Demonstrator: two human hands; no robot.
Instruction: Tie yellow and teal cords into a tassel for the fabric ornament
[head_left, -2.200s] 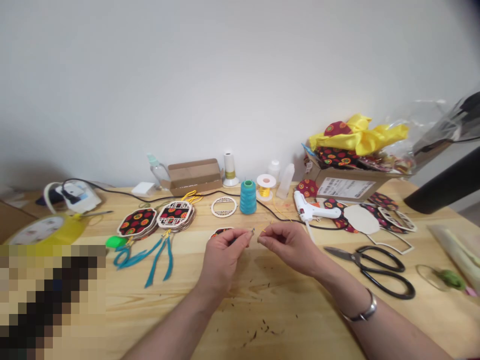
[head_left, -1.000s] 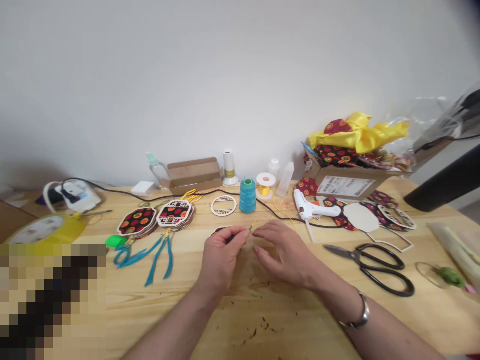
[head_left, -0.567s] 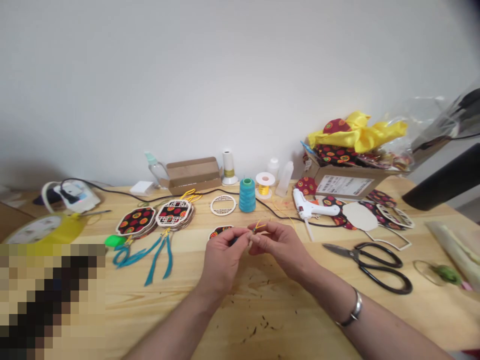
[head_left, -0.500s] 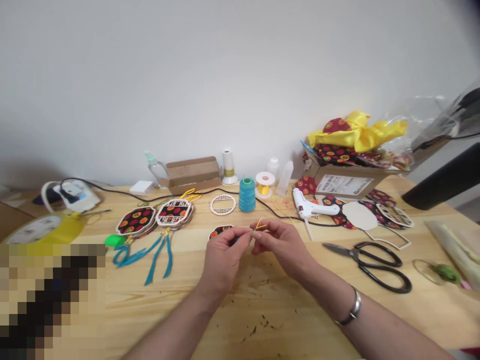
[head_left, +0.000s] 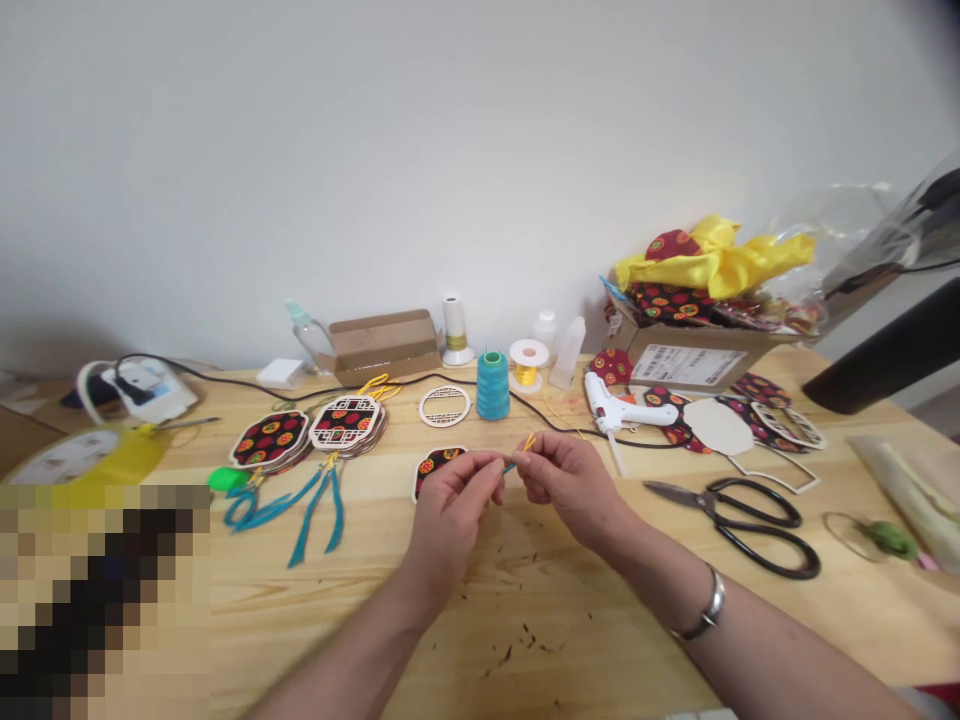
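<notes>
Over the middle of the wooden table, my left hand point(head_left: 455, 515) pinches a short bit of teal thread point(head_left: 509, 468) between thumb and forefinger. My right hand point(head_left: 574, 487), wearing a silver bracelet at the wrist, pinches a yellow cord point(head_left: 529, 441) whose end sticks up above the fingertips. The teal strand spans the small gap between both sets of fingertips. Partly hidden behind my left hand lies a patterned fabric piece in a pale frame point(head_left: 433, 470). Just beyond the hands stand a teal thread cone point(head_left: 493, 388) and a spool of yellow cord point(head_left: 528, 374).
Scissors point(head_left: 739, 525) and a white glue gun point(head_left: 626, 410) lie to the right. Stacked framed ornaments point(head_left: 347, 424) with teal tassels point(head_left: 319, 515) sit left. A cardboard box point(head_left: 688, 360) of fabric stands at the back right. Dark scraps point(head_left: 510, 655) dot the front. A black cable point(head_left: 225, 380) crosses behind.
My fingertips have drawn slightly apart, so the teal strand between them now shows. The yellow end points more upright, and more of the framed fabric piece is visible beside my left hand.
</notes>
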